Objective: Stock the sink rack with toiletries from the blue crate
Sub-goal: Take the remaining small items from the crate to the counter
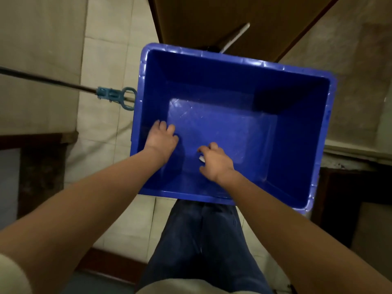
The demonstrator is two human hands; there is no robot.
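A dark mop pole (42, 80) with a teal clamp (115, 96) reaches in from the left, ending just beside the blue crate (297, 145) on the tiled floor (110, 49). Inside the crate, the left hand (162, 137) bends its fingers down by the left wall; whether its grip holds anything I cannot tell. Just right of it, the right hand (215, 163) closes its grip on a small white item (201, 159) near the crate's bottom

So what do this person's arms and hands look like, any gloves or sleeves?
No gloves: the left hand and right hand are bare, with no rings or watch visible. Both forearms are uncovered; a pale cream sleeve shows only at the left upper arm.
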